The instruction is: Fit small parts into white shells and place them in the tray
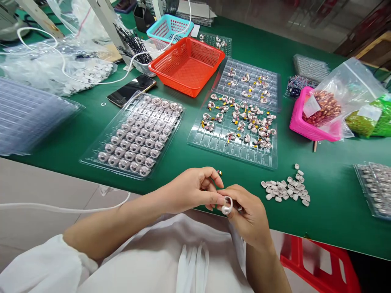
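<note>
Close to the table's front edge, both my hands meet around a small pearly, C-shaped piece with a rounded end, like a clip-on earbud (227,208). My right hand (252,211) is closed, gripping it between thumb and index finger. From the left, my left hand (195,189) pinches at the same piece with its thumb and fingertips. Just beyond my fingers lies a small part with a yellow bit (219,173). To the right is a loose pile of small pale caps (287,189). A clear tray (195,140) ahead carries many wired earbud pieces.
A clear tray of rounded shells (131,142) lies left, beside a phone (131,90). Behind stand a red basket (186,69) and a blue basket (171,27). A pink basket (301,122) with bagged parts stands right. A white cable (122,77) crosses the table.
</note>
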{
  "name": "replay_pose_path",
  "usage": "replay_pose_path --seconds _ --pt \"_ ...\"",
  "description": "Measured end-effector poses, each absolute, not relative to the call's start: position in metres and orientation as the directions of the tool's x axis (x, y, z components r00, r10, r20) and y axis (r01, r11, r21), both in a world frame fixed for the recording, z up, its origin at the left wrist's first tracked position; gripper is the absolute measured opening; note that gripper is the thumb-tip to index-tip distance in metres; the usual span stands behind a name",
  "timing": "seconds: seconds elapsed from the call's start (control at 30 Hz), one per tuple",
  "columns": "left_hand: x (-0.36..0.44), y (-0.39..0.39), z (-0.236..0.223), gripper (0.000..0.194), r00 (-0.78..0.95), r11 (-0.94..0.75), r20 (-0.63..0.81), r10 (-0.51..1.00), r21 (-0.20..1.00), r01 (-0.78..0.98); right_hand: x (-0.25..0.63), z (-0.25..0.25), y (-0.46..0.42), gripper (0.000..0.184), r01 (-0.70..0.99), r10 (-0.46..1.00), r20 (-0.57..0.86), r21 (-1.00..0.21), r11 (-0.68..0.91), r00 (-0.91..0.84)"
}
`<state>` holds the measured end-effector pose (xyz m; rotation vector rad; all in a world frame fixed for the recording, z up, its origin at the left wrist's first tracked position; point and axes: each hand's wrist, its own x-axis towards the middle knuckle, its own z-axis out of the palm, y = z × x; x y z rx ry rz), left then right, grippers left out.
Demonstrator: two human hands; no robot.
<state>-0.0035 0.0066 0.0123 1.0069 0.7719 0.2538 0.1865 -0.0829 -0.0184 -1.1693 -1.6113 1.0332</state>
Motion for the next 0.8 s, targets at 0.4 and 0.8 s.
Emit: replay_pose_path --seconds 0.4,0.8 --pt "0.012 -0.020 -0.010 0.074 0.635 -0.254 0.172 0.753 0.966 0.041 0.166 -0.047 -0.094 0.036 -0.437 0.970 -0.182 -0.894 -0.096 0.160" --pt "0.022 -0.043 -0.011 0.054 0.626 -0.129 0.098 0.774 0.992 0.003 0.144 -0.052 -0.095 0.046 -0.326 0.953 -0.063 -0.944 0.040 0.297"
